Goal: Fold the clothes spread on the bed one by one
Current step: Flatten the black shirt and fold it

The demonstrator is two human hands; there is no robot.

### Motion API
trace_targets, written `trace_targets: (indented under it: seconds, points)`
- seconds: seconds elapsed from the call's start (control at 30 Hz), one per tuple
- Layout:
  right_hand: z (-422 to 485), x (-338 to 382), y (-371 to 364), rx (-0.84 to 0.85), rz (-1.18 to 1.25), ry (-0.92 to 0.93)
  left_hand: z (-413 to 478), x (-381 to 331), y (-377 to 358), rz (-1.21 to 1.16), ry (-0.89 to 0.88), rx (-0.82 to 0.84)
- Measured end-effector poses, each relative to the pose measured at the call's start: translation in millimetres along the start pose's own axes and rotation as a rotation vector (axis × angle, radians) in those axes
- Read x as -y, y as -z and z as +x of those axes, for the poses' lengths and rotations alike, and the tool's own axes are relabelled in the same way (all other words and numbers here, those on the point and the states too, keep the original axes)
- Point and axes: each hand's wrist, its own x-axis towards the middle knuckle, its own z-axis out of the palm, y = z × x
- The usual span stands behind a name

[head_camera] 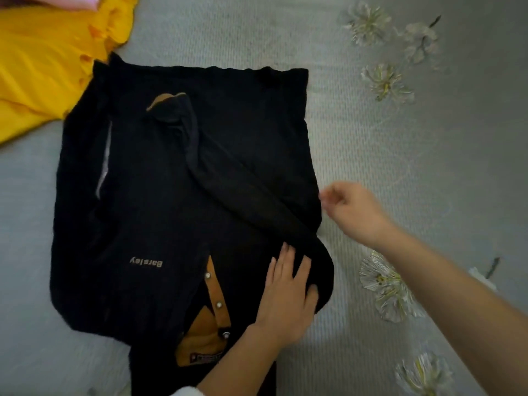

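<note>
Black shirt (177, 195) on the bed (371, 138), collar (200, 338) toward the near edge.
We found its long axis running near to far, one sleeve (243, 190) folded diagonally across. The left hand (288, 295) pressed flat beside the collar, fingers straight; the right hand (354, 210) hung loosely curled, empty, just beside the shirt's right edge.

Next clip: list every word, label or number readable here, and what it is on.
"Barsley": tan letters, upside down to the camera, on the black shirt.
Small patch on the tan collar: print too blurred to read.
</note>
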Motion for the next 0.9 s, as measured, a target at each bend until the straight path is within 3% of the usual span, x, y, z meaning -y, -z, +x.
trace_targets:
  seconds: [0.1,0.2,0.3,0.37,0.43,0.5,0.63,0.73,0.8,0.9]
  points:
    - [-16,-36,-26,0.152,-0.055,-0.044,-2,14,24,-0.197,0.072,-0.168]
    - [-21,-42,-51,0.143,-0.229,0.077,12,32,60,-0.529,0.415,-0.416]
    - [-29,-31,-68,0.069,-0.486,0.36,39,53,96,-1.093,0.771,-0.498]
    - [-36,-26,-78,0.123,-0.647,0.617,52,62,115,-1.345,0.842,-0.465]
    - [-39,-30,-90,0.282,-0.802,0.739,60,67,129,-1.272,0.839,-0.493]
    - [-36,-35,-95,0.372,-0.738,0.633,71,72,137,-1.051,0.846,-0.585]
    - [-21,-28,-86,0.18,-0.307,0.369,100,86,153,-0.478,0.707,-0.632]
    - [-9,-20,-87,0.071,-0.27,0.34,123,98,160,-0.015,0.535,-0.566]
    - [0,-16,-89,0.121,-0.266,0.262,143,107,170,0.045,0.547,-0.566]
    - [9,-9,-91,0.176,-0.27,0.166,168,125,189,-0.098,0.72,-0.582]
